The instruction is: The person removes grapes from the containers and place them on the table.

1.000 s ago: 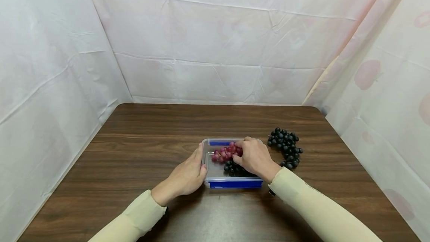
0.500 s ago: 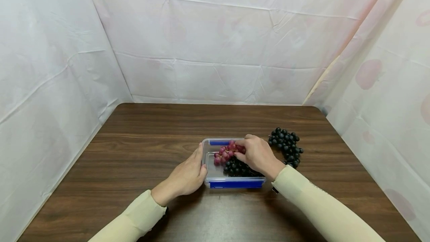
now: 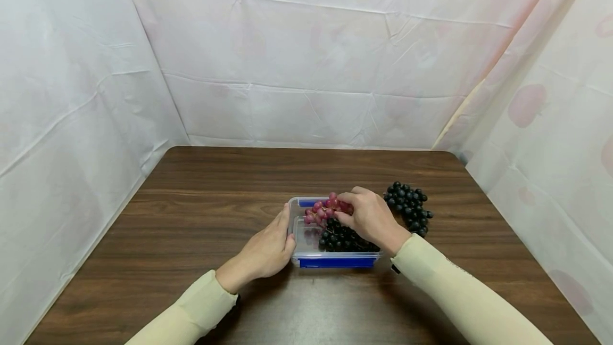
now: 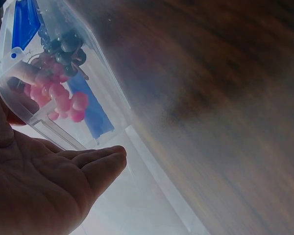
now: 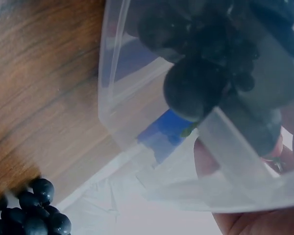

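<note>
A clear plastic container (image 3: 300, 241) with blue clips stands on the table. My left hand (image 3: 266, 249) rests against its left side, fingers fairly straight; the left wrist view shows that palm (image 4: 36, 186) beside the clear wall. Over the container, my right hand (image 3: 372, 218) pinches a bunch of red grapes (image 3: 321, 213) between thumb and fingers. Black grapes (image 3: 341, 237) lie inside, below and right of the red ones. In the right wrist view, the container wall and dark grapes (image 5: 196, 88) hide most of that hand.
Another bunch of black grapes (image 3: 408, 207) lies on the brown wooden table (image 3: 230, 174), just right of the container. White sheets (image 3: 306, 57) hang behind the table and at both sides.
My right hand has moved right and slightly up, lifting the red grapes higher and uncovering more of the black grapes beneath. My left hand and the container have stayed in place.
</note>
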The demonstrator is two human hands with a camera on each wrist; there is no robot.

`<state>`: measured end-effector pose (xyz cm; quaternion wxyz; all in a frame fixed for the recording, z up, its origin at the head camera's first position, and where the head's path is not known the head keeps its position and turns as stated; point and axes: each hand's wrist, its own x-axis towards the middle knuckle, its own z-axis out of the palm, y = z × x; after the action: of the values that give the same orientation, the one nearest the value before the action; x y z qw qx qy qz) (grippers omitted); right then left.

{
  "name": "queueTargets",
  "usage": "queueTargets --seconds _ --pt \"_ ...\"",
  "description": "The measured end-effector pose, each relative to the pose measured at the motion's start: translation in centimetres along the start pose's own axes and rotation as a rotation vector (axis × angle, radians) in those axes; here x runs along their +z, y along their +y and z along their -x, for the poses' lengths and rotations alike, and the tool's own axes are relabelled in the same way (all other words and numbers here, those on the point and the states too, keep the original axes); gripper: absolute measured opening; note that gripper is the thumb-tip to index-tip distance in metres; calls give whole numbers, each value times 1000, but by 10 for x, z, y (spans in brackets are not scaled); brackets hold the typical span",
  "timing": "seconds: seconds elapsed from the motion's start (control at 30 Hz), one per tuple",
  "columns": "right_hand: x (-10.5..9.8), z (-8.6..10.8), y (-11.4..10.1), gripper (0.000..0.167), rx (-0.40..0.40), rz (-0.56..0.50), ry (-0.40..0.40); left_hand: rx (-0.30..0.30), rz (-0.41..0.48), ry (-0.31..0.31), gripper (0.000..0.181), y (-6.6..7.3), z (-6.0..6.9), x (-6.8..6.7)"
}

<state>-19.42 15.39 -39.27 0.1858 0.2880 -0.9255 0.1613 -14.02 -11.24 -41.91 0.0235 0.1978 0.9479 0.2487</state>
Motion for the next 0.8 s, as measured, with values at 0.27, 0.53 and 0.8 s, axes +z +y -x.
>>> queueTargets --seconds 0.27,0.53,0.8 --pt "-2 -1 0 24 -17 0 24 0 1 2 75 0 0 0" --pt "-5 -1 1 21 -14 -2 44 4 3 -1 74 0 1 -1" --pt "-11 -1 1 17 17 8 18 -7 4 -7 74 0 1 -1"
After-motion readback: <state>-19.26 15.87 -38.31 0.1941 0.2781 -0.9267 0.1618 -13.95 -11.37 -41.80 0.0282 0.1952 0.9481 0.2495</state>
